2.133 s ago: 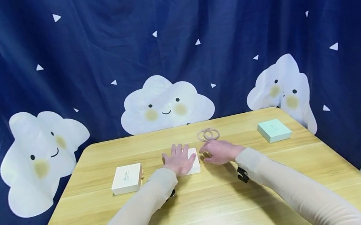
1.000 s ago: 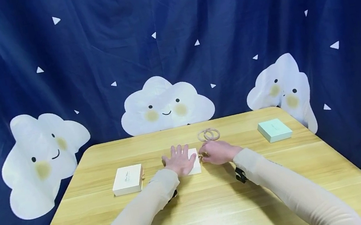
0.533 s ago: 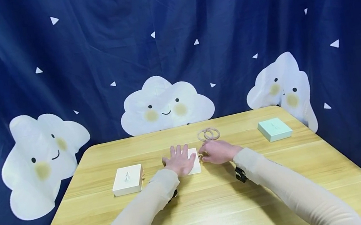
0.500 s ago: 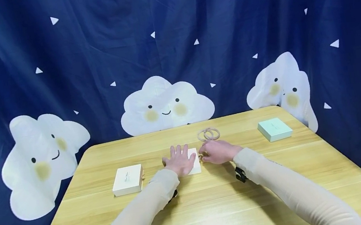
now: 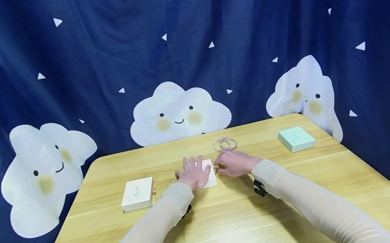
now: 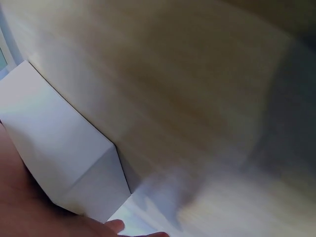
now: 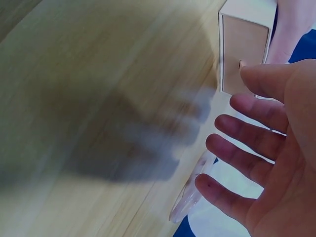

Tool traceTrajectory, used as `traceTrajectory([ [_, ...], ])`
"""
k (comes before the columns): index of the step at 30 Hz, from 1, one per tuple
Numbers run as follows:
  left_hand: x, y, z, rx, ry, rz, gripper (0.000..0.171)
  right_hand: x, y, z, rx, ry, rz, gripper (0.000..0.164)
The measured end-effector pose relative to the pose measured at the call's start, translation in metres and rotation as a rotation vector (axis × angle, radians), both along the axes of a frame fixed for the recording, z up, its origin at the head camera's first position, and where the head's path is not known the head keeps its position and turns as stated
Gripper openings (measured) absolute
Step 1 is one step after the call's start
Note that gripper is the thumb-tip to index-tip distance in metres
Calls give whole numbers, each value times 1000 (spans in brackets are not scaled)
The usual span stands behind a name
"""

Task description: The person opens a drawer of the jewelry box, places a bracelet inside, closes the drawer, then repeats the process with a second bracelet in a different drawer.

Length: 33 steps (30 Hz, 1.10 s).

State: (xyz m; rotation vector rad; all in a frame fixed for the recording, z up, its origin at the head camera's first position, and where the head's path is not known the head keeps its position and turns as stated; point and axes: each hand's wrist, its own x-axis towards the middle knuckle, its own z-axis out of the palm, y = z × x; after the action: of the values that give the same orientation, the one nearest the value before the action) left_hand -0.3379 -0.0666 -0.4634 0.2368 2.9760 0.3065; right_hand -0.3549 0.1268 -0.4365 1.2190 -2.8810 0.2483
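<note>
In the middle of the wooden table (image 5: 210,224) lies a white box (image 5: 209,178). My left hand (image 5: 192,176) rests over its left part with the fingers straight and spread, hiding much of the lid. The right wrist view shows the box's pinkish end face (image 7: 244,47) with a small ribbon tab (image 7: 241,64). There the thumb tip of my right hand (image 7: 269,143) overlaps the tab, with the index fingertip just apart from the thumb. The other fingers are spread and slightly bent. The left wrist view shows the white box side (image 6: 59,128) against my left hand.
Two overlapping pinkish rings (image 5: 225,144) lie just beyond my right hand. A second white box (image 5: 137,194) with printed script sits at the left, and a mint-green box (image 5: 297,139) at the back right. A blue cloud-print curtain (image 5: 103,68) hangs behind the table.
My right hand has moved slightly left, from beside the white box to its ribbon tab, and has stayed there. The left hand has kept its place on the box.
</note>
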Motion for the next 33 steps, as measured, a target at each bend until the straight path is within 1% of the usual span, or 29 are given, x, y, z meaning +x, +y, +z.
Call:
traceTrajectory([
  [3, -6, -2, -5, -37, 5, -8, 72, -1, -2, -1, -3, -10, 5, 7],
  [7, -8, -3, -6, -49, 13, -15, 72, -1, -4, -1, -2, -25, 2, 8],
  [11, -6, -2, -1, -51, 16, -20, 71, -1, -6, 1, 8, -30, -5, 10],
  [17, 1, -1, 7, -40, 30, -28, 69, -2, -8, 0, 8, -13, -3, 11],
  [20, 1, -1, 7, -45, 31, -27, 69, -3, -9, -1, 1, -1, 4, 12],
  [27, -3, 0, 3, -47, 29, -15, 69, -5, -13, -2, 11, 29, 3, 19],
  [33, 1, 0, 6, -38, 25, -13, 67, -5, -15, -4, 10, 34, -1, 23],
])
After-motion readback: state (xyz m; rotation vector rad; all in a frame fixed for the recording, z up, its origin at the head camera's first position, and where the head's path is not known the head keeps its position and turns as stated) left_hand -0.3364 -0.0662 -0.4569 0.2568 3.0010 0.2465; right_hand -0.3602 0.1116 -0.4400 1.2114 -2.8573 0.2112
